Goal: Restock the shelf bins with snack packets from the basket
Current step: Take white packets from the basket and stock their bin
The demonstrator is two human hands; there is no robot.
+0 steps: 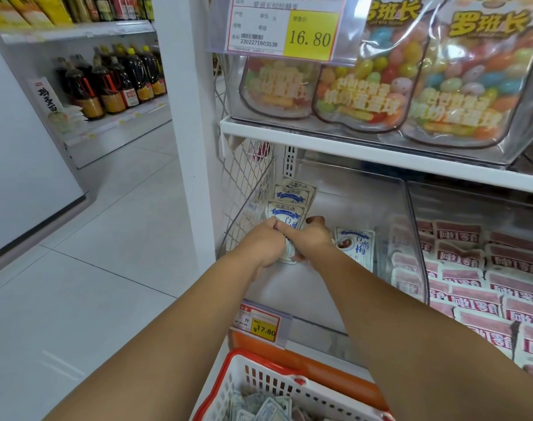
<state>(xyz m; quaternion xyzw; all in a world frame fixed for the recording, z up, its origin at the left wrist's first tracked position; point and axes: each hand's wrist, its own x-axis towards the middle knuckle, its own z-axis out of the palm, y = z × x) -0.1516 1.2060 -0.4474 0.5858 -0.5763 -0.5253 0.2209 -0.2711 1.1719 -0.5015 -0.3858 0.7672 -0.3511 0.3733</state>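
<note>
Beneath the candy shelf (365,151), my left hand (266,247) and right hand (313,238) grip white packets (286,212), standing them upright along the left wall of the clear bin (344,202), labels facing out.

Basket (238,356) cut by the bottom edge, white packet (286,212) half hidden behind left hand (266,247) and right hand (313,242)

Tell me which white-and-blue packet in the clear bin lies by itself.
The lone packet right of the right hand; the back packets lean together at rear left, and the left hand and right hand grip the held packet.
</note>
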